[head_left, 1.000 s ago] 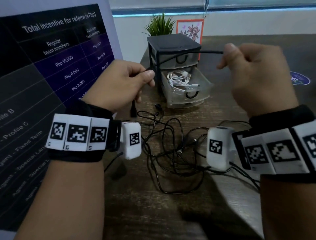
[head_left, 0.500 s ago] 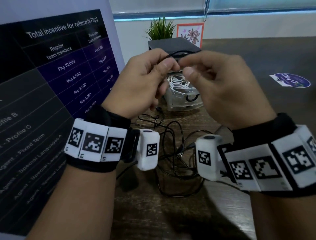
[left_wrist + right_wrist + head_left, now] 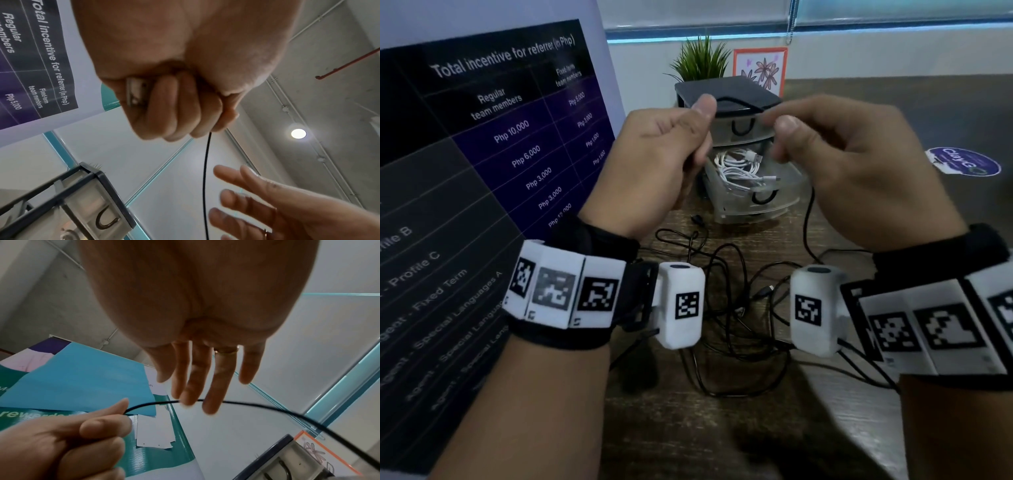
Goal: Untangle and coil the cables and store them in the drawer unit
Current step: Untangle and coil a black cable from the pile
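Note:
My left hand (image 3: 688,137) is fisted round a thin black cable (image 3: 739,104), thumb up, in front of the drawer unit (image 3: 729,92). In the left wrist view a metal USB plug (image 3: 135,92) sits in that fist (image 3: 170,105) and the cable (image 3: 205,178) hangs from it. The cable (image 3: 267,407) runs across the straight fingertips of my right hand (image 3: 199,378), which lies just right of the left one (image 3: 791,137). The lower drawer (image 3: 787,202) stands open with coiled white cables (image 3: 739,168) inside. A tangle of black cables (image 3: 722,291) lies on the table below my wrists.
A large printed poster board (image 3: 482,171) stands along the left. Behind the drawer unit are a small green plant (image 3: 702,58) and a framed flower picture (image 3: 760,70). A round sticker (image 3: 962,161) lies on the dark wooden table (image 3: 722,428) at the right.
A second ago my hands held the cable stretched wide apart. They came together in front of the drawer unit, and now the right hand has drawn slightly away with straightened fingers.

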Action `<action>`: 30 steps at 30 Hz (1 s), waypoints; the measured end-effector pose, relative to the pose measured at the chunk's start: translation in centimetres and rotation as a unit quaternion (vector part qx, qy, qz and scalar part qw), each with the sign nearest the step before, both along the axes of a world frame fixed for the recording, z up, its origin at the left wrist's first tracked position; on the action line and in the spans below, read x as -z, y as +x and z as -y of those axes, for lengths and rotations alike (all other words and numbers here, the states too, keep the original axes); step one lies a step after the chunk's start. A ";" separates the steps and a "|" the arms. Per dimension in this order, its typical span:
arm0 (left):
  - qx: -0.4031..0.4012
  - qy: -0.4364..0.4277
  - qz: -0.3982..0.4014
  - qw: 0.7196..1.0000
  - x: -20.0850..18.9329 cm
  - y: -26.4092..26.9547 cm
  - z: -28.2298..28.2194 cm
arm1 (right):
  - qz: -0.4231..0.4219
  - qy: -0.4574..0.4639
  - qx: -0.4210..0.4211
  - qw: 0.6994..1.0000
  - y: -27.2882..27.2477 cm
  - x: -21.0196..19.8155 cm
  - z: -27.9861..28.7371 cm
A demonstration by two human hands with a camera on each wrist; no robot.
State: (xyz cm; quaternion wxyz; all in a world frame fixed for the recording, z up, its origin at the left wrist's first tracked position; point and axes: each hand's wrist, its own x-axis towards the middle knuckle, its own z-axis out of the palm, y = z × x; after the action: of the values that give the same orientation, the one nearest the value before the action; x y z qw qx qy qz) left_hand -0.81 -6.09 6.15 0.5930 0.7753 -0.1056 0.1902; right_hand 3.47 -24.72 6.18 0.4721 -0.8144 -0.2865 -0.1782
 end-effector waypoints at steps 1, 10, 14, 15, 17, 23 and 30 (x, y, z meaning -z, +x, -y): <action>0.002 -0.010 0.002 1.000 0.1 0.1 0.0 | 0.006 0.002 0.004 1.000 0.0 0.0 0.0; 0.033 -0.005 -0.027 0.999 0.3 0.1 0.7 | 0.023 -0.027 -0.026 0.999 0.5 1.4 -1.5; 0.053 0.002 -0.018 0.998 0.1 -0.1 0.9 | 0.019 0.017 -0.027 0.999 0.6 1.7 -1.8; 0.047 0.006 -0.009 0.999 0.1 -0.1 0.9 | 0.022 0.032 -0.024 0.999 0.6 1.6 -1.7; 0.031 0.019 0.000 0.999 0.1 -0.2 0.9 | 0.037 0.064 -0.021 0.997 0.4 1.5 -1.8; 0.127 -0.039 -0.045 0.990 0.1 -0.6 1.8 | 0.062 0.100 0.021 0.993 0.3 1.5 -2.3; 0.177 -0.158 -0.013 0.971 -0.5 -0.4 0.7 | -0.046 -0.051 -0.045 0.997 -0.4 2.0 -3.4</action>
State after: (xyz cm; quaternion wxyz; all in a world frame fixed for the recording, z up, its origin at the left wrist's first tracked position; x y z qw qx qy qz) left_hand -1.21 -6.79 6.64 0.7335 0.6432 -0.2021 0.0859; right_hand 3.11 -21.28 4.22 0.4502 -0.8311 -0.3093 -0.1042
